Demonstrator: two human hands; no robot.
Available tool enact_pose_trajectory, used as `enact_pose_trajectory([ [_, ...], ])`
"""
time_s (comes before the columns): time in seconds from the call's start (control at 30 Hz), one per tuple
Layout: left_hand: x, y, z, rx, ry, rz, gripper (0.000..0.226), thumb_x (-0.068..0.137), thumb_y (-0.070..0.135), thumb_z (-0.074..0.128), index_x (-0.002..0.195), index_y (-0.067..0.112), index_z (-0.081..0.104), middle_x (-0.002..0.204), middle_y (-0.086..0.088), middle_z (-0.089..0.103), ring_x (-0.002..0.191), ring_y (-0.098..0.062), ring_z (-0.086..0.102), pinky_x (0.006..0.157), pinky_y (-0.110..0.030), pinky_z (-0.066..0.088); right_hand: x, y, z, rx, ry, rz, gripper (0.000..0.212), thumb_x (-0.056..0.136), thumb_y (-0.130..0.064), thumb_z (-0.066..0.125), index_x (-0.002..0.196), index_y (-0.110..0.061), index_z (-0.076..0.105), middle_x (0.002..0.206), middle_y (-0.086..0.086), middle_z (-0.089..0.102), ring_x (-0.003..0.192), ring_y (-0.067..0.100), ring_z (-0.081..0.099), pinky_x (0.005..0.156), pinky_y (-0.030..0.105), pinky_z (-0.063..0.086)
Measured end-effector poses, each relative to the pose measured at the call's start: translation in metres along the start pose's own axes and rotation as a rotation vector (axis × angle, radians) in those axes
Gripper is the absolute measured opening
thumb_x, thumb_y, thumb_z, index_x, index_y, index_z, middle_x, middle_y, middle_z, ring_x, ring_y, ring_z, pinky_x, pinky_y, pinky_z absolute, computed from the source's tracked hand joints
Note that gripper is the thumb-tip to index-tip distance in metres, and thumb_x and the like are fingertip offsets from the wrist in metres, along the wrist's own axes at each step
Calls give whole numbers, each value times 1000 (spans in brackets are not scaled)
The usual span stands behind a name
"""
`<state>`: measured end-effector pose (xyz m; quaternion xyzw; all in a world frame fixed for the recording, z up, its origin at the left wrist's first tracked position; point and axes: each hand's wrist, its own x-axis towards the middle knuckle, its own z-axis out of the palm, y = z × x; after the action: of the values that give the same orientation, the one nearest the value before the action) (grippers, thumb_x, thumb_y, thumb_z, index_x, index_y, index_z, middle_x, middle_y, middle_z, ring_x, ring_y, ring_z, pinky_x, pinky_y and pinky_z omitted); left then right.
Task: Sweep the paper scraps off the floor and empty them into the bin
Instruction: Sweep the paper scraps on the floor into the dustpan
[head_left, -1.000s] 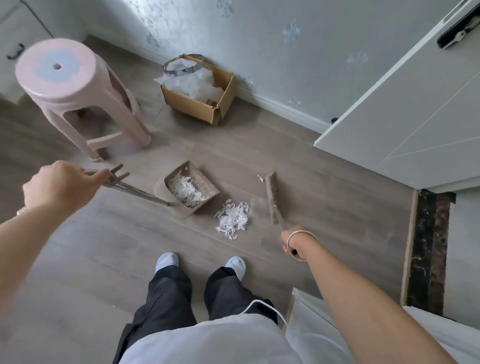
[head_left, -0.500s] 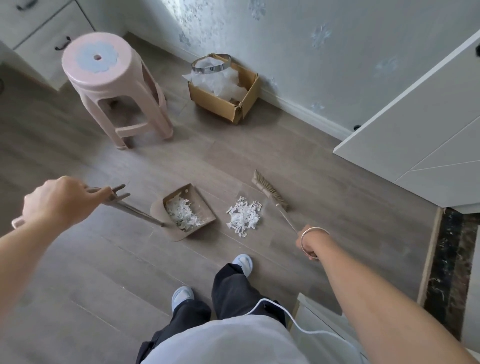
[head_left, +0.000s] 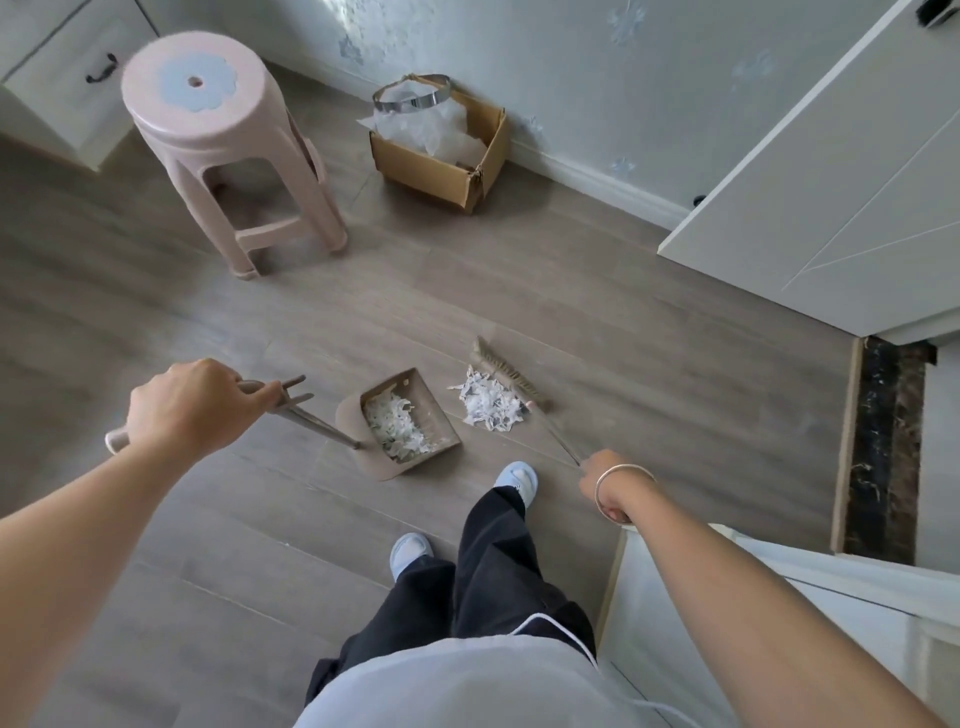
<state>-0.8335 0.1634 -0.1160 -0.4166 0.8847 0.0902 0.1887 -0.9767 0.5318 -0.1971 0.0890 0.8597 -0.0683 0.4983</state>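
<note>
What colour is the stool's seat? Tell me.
Pink with a pale blue flower-shaped patch; the stool shows best in the head view.

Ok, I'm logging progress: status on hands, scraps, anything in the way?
Left hand grips dustpan handle, right hand grips broom handle. Some scraps in dustpan, one pile on floor against broom head. Nothing between pile and dustpan.

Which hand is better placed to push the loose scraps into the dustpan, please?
Right: the right hand grips the brush, whose head sits against the loose pile; the left hand only holds the dustpan.
</note>
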Motion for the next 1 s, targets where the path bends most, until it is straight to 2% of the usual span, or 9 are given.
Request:
enact_pose_trajectory([
  [0.1, -7, -12, 6, -13, -23, 24, 57, 86, 58, 59, 59, 8, 66, 59, -11, 60, 54, -29, 54, 55, -30, 42, -9, 6, 9, -47, 112, 48, 37, 95, -13, 38, 124, -3, 58, 128, 17, 59, 113, 34, 59, 86, 29, 47],
  [0.33, -15, -30, 22, -9, -13, 13, 58, 87, 57, 57, 57, 7, 61, 55, -8, 57, 49, -25, 51, 50, -28, 34, -14, 1, -3, -279, 177, 72, 42, 99, -14, 32, 135, -3, 51, 138, 14, 52, 125, 29, 52, 97, 27, 44],
  [0.5, -15, -8, 32, 15, -6, 46, 58, 88, 57, 53, 60, 7, 63, 56, -6, 57, 49, -23, 50, 49, -27, 34, -3, -8, 14, -156, 41, 96, 42, 97, -21, 39, 132, -3, 53, 131, 15, 58, 113, 30, 59, 88, 29, 47],
  [0.57, -12, -2, 33, 21, -1, 45, 57, 88, 57, 53, 61, 8, 62, 60, -6, 57, 51, -23, 51, 53, -29, 37, 3, -15, 24, -19, -15, 66, 37, 95, -19, 48, 125, 0, 57, 109, 18, 64, 87, 29, 61, 72, 30, 49],
  [0.63, -12, -2, 36, 31, 10, 37, 56, 88, 58, 52, 61, 9, 61, 60, -6, 56, 51, -23, 51, 54, -29, 39, 3, -24, 28, 73, -59, 93, 26, 93, -14, 50, 114, -2, 60, 77, 13, 57, 60, 24, 51, 49, 23, 46],
  [0.73, -13, -4, 39, 42, 24, 34, 57, 88, 58, 53, 61, 9, 61, 59, -6, 56, 50, -22, 50, 52, -28, 38, -3, -39, 32, 88, -112, 173, 12, 92, -13, 46, 90, -5, 54, 61, 11, 47, 46, 19, 41, 41, 17, 35],
  [0.83, -11, -2, 40, 34, 35, 36, 58, 87, 59, 53, 59, 9, 59, 58, -6, 55, 51, -24, 51, 53, -29, 39, -8, -52, 37, 43, -176, 124, 20, 92, -21, 48, 102, -7, 58, 58, 11, 47, 36, 16, 40, 39, 13, 35],
  [0.9, -9, -1, 39, 35, 32, 37, 58, 87, 60, 53, 59, 10, 59, 59, -6, 54, 53, -26, 51, 55, -30, 40, -9, -60, 47, 50, -226, 75, 31, 92, -25, 50, 119, -13, 58, 59, 9, 48, 39, 15, 40, 41, 16, 37],
  [1.0, -8, -2, 39, 43, 31, 36, 57, 87, 60, 53, 60, 10, 59, 60, -5, 53, 54, -25, 51, 57, -30, 40, -14, -72, 60, 43, -277, 40, 36, 93, -26, 50, 127, -13, 55, 64, 9, 50, 44, 13, 42, 41, 18, 39],
])
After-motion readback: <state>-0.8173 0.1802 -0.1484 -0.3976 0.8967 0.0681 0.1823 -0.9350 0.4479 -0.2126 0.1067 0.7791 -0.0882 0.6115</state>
